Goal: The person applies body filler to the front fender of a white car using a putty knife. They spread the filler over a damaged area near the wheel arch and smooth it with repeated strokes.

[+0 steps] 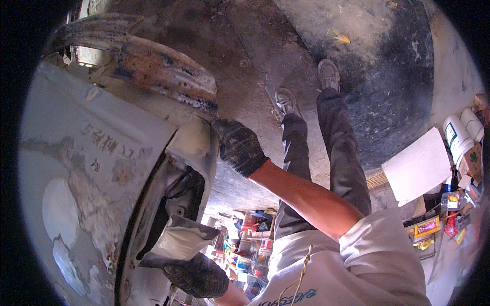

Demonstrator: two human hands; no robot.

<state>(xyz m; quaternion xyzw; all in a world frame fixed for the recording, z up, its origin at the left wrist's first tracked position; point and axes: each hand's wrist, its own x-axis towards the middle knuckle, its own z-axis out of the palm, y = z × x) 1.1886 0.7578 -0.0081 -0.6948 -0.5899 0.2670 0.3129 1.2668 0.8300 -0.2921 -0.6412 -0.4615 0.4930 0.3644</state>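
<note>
My right hand (pixel 240 145), in a dark glove, has curled fingers against the corner (pixel 194 137) of a grey, patched vehicle body panel (pixel 92 153); anything inside its grip is hidden. Below, my left hand (pixel 196 278), also gloved, grips a dark flat board (pixel 158 257) bearing a mound of smooth cream paste (pixel 181 239). The board is beside a dark opening (pixel 178 191) in the bodywork. A rusty, curved strip (pixel 163 76) runs along the panel's top side.
My feet (pixel 306 86) stand on a stained concrete floor (pixel 245 35) next to a large dark patch (pixel 383 102). At the right are a white sheet (pixel 413 166), white containers (pixel 457 137) and clutter (pixel 454 214). More cluttered tubs (pixel 245 245) show behind the board.
</note>
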